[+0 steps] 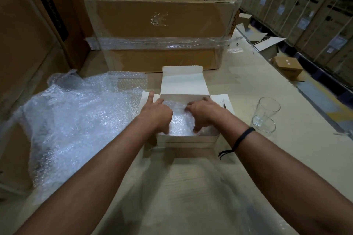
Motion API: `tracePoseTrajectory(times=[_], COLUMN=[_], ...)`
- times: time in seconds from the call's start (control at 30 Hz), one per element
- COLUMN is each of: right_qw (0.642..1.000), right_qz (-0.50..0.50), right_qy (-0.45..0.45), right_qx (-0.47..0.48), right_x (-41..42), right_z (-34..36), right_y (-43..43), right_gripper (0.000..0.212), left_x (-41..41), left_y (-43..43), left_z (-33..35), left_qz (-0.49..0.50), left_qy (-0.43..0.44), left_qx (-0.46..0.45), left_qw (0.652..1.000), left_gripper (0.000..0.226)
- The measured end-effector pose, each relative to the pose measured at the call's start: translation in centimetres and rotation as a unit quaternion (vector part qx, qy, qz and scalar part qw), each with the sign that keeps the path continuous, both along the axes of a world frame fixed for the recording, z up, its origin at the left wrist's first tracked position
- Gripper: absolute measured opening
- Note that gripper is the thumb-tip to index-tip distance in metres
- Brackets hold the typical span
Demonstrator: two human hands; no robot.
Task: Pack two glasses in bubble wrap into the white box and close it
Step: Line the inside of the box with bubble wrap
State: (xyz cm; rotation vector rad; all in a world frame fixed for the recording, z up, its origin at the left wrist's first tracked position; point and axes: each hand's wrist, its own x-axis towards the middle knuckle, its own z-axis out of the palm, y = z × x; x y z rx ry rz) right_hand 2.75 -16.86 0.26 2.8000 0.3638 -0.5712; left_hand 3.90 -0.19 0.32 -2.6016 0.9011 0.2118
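Both hands reach into the open white box [188,140] on the tabletop [191,187]: the left hand [157,114] and right hand [202,113] press with spread fingers on a sheet of bubble wrap [180,124] lining it, gripping nothing firmly. Two bare glasses [266,115] stand upright just right of the box, touching or nearly so. They look rigid, slick and breakable, best held around the wall. The wrap is light and limp; a loose heap [76,120] lies left of the box
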Motion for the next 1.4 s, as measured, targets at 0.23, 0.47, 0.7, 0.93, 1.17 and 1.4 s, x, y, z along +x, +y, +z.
tracePoseTrajectory(times=[0.23,0.47,0.7,0.93,1.17,1.4], right_qw=[0.995,0.997,0.976,0.968,0.997,0.996], right_qz=[-0.023,-0.021,-0.105,-0.034,-0.039,-0.054], right_qy=[0.022,0.015,-0.183,-0.236,-0.003,-0.075], right_qx=[-0.095,-0.068,0.044,0.083,-0.062,-0.012], right_x=[-3.7,-3.8,-8.3,-9.2,-8.7,-10.6], right_z=[0.4,0.6,1.6,1.8,0.9,2.2], right_y=[-2.6,-1.9,-3.1,-2.7,-1.3,-2.0], right_gripper=[0.014,0.028,0.046,0.033,0.038,0.043], left_x=[-1.3,-2.3,-4.9,-4.5,-4.4,-4.3], left_y=[1.6,2.5,1.1,-1.5,-0.9,-1.3], left_z=[1.1,-1.0,0.9,0.6,0.9,-0.5], left_qz=[-0.034,-0.070,-0.026,0.066,0.012,0.023], left_qy=[0.076,0.076,0.187,0.303,0.279,0.310], left_qx=[-0.097,-0.082,-0.239,-0.132,-0.237,-0.185], left_qw=[0.992,0.991,0.952,0.942,0.931,0.932], left_gripper=[0.042,0.053,0.043,0.023,0.039,0.034])
